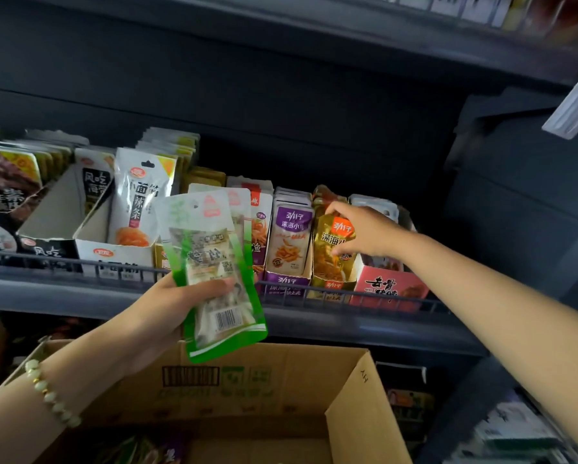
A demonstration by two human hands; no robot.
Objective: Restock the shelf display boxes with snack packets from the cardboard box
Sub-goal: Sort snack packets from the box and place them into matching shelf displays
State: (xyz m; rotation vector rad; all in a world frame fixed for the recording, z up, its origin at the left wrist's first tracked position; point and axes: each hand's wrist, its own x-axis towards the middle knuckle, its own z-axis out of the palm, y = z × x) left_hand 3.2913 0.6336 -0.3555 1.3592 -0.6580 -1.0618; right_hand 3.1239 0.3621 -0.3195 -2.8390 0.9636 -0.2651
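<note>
Above the open cardboard box (pixel 280 380), just in front of the shelf (pixel 347 326), a small stack of green packets (pixel 213 272) was held up in the left hand (pixel 177 306). Its fingers were wrapped behind the lower half and the thumb (pixel 213 283) was pressed across the face, so the stack was firmly clamped. The long axis ran nearly upright, leaning a little left at the top. The hang-hole end pointed up at the shelf, the sealed end pointed down at the box, and the barcode side faced the person.

Over to the right, the right hand (pixel 364 232) had reached into the row of gold packets (pixel 331 252) standing in their display box (pixel 331 283). The fingers curled over the tops and the thumb was against the front packet, pinching it. Purple packets (pixel 289 239) stood just beside on the left, and a red display box (pixel 391 286) on the right.

To my eye, the restocking was mid-step: stock was out of the box but not yet shelved, while the right hand straightened or made room in the gold row. I could not tell which display box the green ones belonged to, because the stack hid the one behind it. The next move would likely call for turning them printed side out, keeping them upright and sliding them in over the wire rail (pixel 314 289) without toppling the neighbours.
</note>
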